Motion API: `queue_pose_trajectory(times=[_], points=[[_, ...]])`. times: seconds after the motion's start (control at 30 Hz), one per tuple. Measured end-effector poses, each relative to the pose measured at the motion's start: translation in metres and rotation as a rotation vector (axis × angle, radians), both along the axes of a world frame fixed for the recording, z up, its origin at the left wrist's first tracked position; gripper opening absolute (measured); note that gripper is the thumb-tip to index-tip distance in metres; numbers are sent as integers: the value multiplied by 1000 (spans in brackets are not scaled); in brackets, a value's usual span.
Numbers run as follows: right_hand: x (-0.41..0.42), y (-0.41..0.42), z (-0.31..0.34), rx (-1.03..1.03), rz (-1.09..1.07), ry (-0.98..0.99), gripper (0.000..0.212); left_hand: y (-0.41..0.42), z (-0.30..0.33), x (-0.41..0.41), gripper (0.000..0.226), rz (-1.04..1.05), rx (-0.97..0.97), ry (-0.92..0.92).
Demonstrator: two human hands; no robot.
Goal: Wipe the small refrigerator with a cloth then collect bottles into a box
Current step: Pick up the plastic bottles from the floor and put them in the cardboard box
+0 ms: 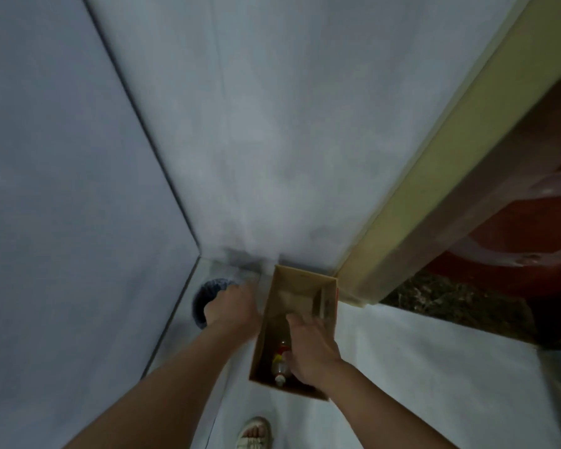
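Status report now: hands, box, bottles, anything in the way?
Left hand on box outer side. Right hand open over the box. Bottle lies inside. Dark bin left of box; nothing blocking.

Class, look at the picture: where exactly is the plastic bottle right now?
In the head view the plastic bottle lies inside the cardboard box on the floor, at its near end, just left of the right hand.

A brown box (300, 296) stands open on the white floor (418, 367), low in the middle of the frame. A bottle (280, 366) lies inside it. The right hand (311, 348) reaches into the box, fingers straight. The left hand (232, 307) is at the box's left side, over a dark round bin (204, 294). A sandaled foot (255, 432) shows at the bottom.
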State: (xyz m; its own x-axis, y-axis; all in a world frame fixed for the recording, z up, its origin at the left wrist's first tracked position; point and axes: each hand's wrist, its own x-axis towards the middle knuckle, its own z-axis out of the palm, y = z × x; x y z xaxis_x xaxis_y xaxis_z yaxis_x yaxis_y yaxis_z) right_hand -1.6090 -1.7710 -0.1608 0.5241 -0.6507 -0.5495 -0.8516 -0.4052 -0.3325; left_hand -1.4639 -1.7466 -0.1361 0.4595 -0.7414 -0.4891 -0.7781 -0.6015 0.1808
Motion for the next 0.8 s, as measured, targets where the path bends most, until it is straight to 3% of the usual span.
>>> queue_pose_trajectory(times=[0.43,0.8], points=[[35,120,113,-62,620,-96,52,206,113,-4,52,484,20,-169],[88,291,152,-38,1066,-125,52,413,157,-2,49,912,23,-260]])
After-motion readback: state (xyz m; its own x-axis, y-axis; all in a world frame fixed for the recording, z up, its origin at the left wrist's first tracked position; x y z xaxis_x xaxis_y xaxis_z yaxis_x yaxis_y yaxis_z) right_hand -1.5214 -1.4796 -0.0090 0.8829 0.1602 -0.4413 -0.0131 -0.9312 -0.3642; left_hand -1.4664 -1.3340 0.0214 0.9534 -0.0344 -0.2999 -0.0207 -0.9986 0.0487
